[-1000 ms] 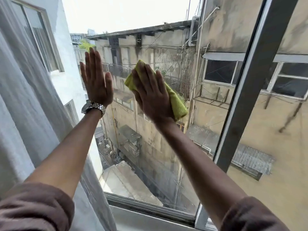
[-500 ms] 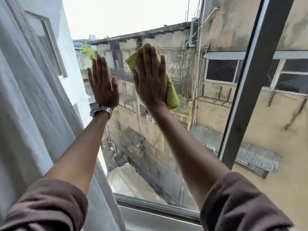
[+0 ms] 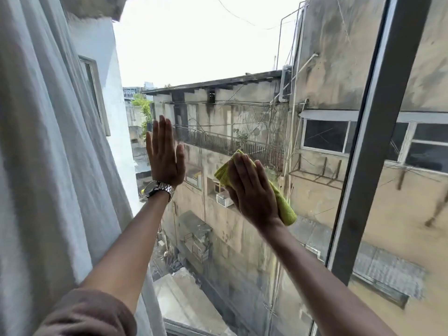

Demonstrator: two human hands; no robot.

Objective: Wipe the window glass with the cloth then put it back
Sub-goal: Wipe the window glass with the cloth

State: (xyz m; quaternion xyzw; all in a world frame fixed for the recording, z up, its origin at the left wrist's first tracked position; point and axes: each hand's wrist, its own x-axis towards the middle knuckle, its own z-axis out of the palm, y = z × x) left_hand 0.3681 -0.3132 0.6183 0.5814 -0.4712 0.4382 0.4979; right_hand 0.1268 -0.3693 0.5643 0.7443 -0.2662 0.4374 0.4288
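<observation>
A yellow-green cloth (image 3: 284,207) is pressed flat against the window glass (image 3: 218,57) under my right hand (image 3: 253,190), near the middle of the pane. The palm covers most of the cloth; its edges stick out above the fingers and below the heel of the hand. My left hand (image 3: 164,154), with a metal wristwatch (image 3: 158,189) on the wrist, lies flat on the glass to the left, fingers up and slightly spread, holding nothing.
A white curtain (image 3: 48,166) hangs along the left side, close to my left arm. A grey vertical window frame bar (image 3: 363,154) runs down the right. The lower frame rail (image 3: 179,327) shows at the bottom. Old buildings stand outside.
My right hand has slid the cloth down and to the right on the glass. The view has tilted upward, showing more sky. My left hand stays flat on the pane.
</observation>
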